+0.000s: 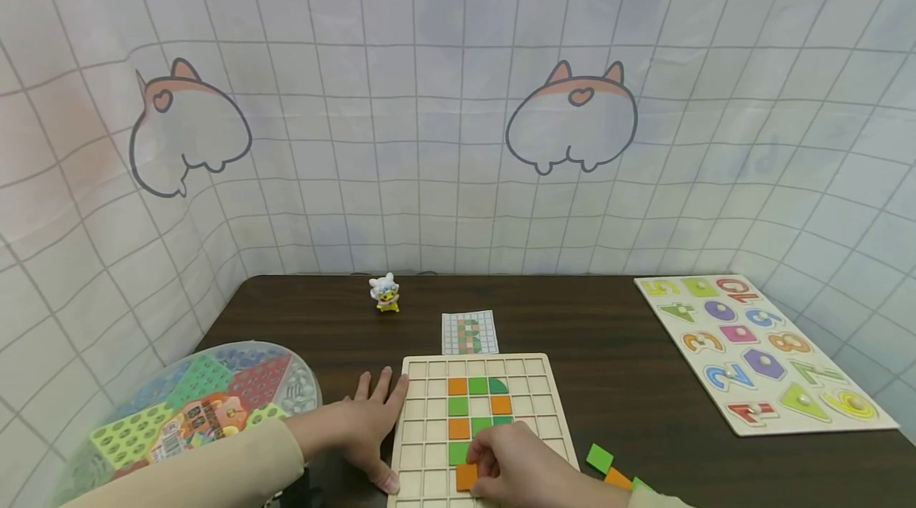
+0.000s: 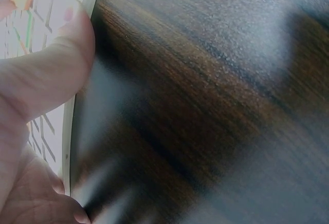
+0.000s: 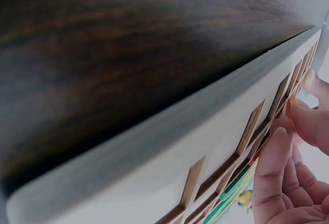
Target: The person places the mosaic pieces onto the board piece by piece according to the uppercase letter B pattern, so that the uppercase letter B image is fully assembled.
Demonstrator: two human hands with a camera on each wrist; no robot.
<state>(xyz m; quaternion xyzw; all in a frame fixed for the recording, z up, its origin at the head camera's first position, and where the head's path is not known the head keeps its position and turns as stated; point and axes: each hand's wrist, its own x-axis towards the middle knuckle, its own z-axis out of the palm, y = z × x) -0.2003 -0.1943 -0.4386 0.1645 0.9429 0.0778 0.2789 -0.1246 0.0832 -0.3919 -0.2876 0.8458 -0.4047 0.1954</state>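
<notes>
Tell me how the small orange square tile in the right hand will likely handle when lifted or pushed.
The small orange square tile is probably stiff, since its edges look straight in the right hand. Its small size suggests it's light. Its flat, square shape makes it likelier to slide than roll if pushed.

held tile [image 1: 467, 478]: orange | board [image 1: 412, 458]: beige, gridded | table [image 1: 587, 349]: dark brown, streaked | backdrop [image 1: 444, 230]: white, grey grid

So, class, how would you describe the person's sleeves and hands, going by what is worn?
The left sleeve is plain cream and ends near the wrist; the little visible of the right sleeve looks similar. The left hand and right hand are bare, no gloves or rings visible.
</notes>
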